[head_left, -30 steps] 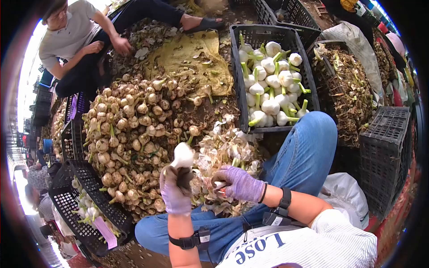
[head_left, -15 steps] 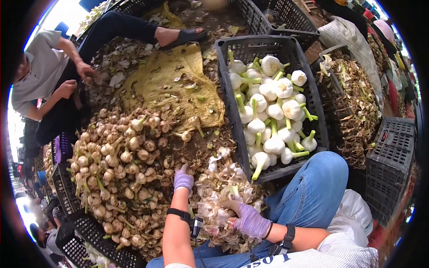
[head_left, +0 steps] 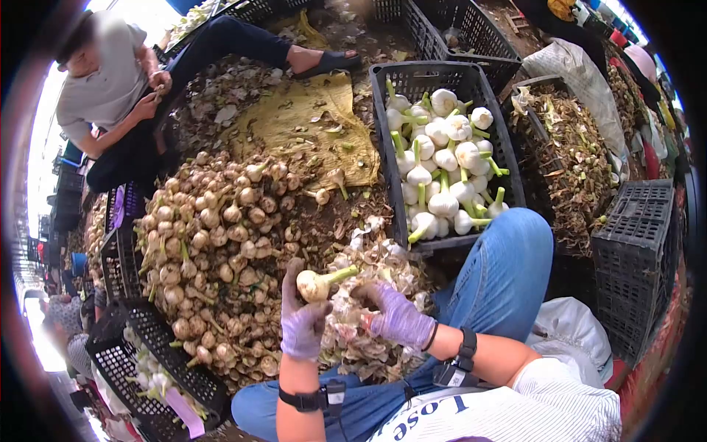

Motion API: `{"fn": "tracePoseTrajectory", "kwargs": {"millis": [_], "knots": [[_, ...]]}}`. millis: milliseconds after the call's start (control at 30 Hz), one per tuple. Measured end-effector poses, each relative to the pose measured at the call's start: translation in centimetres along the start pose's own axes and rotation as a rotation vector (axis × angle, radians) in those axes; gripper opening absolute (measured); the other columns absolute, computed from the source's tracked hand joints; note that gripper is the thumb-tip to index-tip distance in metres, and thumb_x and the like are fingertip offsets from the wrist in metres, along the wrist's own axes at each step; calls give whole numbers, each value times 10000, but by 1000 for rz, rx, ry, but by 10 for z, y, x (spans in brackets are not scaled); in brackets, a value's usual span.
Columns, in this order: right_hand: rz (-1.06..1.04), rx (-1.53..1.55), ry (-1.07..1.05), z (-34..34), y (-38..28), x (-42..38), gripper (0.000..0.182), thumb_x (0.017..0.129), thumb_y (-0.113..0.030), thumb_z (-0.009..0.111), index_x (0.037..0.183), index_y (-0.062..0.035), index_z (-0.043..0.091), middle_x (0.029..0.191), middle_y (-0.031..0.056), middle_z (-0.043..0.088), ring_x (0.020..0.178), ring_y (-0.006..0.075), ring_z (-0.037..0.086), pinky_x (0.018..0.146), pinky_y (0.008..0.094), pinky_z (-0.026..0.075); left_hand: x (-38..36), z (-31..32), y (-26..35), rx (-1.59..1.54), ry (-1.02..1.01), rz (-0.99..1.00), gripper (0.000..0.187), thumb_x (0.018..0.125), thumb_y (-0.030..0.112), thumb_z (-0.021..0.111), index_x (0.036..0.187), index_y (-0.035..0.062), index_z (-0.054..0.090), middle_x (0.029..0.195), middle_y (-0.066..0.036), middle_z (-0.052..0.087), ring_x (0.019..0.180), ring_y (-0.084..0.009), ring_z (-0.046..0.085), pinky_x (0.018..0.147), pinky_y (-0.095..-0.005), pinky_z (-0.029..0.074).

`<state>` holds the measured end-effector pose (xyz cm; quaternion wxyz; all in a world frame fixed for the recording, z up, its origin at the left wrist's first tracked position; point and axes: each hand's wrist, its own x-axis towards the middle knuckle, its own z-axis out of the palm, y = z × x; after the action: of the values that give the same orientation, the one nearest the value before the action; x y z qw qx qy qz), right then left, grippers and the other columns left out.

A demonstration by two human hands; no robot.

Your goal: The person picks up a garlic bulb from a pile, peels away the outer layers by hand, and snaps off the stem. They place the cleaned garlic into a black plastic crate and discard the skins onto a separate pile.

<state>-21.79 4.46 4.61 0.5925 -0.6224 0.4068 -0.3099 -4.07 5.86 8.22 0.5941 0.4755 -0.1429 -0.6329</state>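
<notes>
In my left hand (head_left: 300, 324), gloved in purple, a garlic bulb (head_left: 313, 286) sits between thumb and fingers. Its skin is dull cream, and a short green stem points right. My right hand (head_left: 401, 317), in a matching glove, is curled just to the right of the bulb, apart from it. A small reddish bit shows by its fingers; what it belongs to I cannot make out. Below both hands lies a heap of papery garlic skins (head_left: 379, 342). To the left rises a big pile of soil-stained garlic bulbs (head_left: 213, 236).
A black crate (head_left: 508, 121) of clean white garlic bulbs (head_left: 442, 158) stands ahead by my knee. Another crate (head_left: 563, 88) full of dry skins is to its right. A yellow sack (head_left: 317, 110) lies on the ground. Across the pile sits another person (head_left: 110, 88).
My left hand has come up from the pile's edge and now holds a garlic bulb. My right hand has moved up slightly, near it. The view has shifted.
</notes>
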Motion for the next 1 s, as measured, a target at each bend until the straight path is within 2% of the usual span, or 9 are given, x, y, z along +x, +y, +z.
{"fn": "tracePoseTrajectory", "kwargs": {"millis": [33, 67, 100, 167, 333, 500, 633, 867, 1000], "knots": [[-50, 52, 53, 2, -6, -4, 383, 771, -229, 620, 1061, 1, 524, 942, 164, 575, 900, 268, 567, 779, 303, 446, -18, 8, -3, -45, -10, 112, 903, 509, -102, 671, 1319, 82, 317, 1179, -71, 457, 1045, -226, 520, 794, -307, 515], [172, 370, -71, -1, -33, -2, 435, 818, -293, 598, 1115, 9, 499, 1008, 141, 569, 919, 198, 553, 801, 299, 439, -37, 12, -7, 22, 1, 194, 889, 501, -93, 700, 1294, 79, 338, 1179, -75, 458, 1048, -225, 514, 810, -310, 508], [46, 429, -131, 0, -30, -6, 423, 850, -295, 580, 1126, 15, 498, 1036, 114, 563, 936, 138, 518, 809, 284, 433, -53, 18, -9, 86, 10, 280, 875, 493, -85, 729, 1269, 77, 359, 1179, -79, 459, 1052, -224, 509, 826, -313, 501], [41, 658, -57, 4, -49, -24, 380, 845, -256, 598, 1101, 15, 522, 978, 85, 584, 898, 122, 523, 789, 266, 440, -81, 24, -14, 281, 40, 389, 776, 528, -69, 765, 1177, 79, 368, 1153, -85, 464, 1056, -217, 494, 873, -332, 463], [127, 665, -160, 11, -83, -42, 348, 822, -229, 634, 1052, 22, 561, 926, 59, 607, 856, 94, 538, 757, 239, 451, -120, 25, -25, 672, 71, 737, 800, 512, -68, 791, 1147, 96, 333, 1152, -94, 452, 1042, -225, 496, 881, -337, 451], [70, 479, -266, 6, -88, -53, 367, 786, -231, 677, 1044, 12, 581, 906, 45, 614, 823, 69, 532, 722, 219, 449, -137, 21, -25, 564, 44, 736, 793, 535, -8, 813, 1171, 96, 350, 1160, -92, 450, 1054, -227, 490, 895, -347, 442], [128, 675, -290, 4, -100, -61, 342, 778, -226, 684, 1013, 6, 593, 861, 33, 614, 767, 59, 527, 676, 217, 450, -147, 30, -19, 318, 61, 622, 805, 502, 79, 844, 1165, 79, 389, 1104, -75, 476, 1008, -196, 492, 869, -327, 439], [66, 458, -162, 12, -100, -59, 255, 796, -185, 659, 966, -5, 602, 811, 27, 612, 724, 56, 524, 635, 218, 449, -147, 22, -27, 365, 56, 657, 779, 543, 69, 828, 1176, 81, 374, 1149, -82, 450, 1041, -211, 495, 887, -345, 449], [74, 396, -236, 5, -106, -60, 240, 795, -167, 651, 965, -6, 603, 794, 37, 614, 706, 58, 533, 618, 219, 455, -153, 24, -21, 252, 61, 509, 780, 543, 61, 814, 1188, 81, 376, 1112, -89, 484, 995, -214, 522, 875, -348, 457]]}}
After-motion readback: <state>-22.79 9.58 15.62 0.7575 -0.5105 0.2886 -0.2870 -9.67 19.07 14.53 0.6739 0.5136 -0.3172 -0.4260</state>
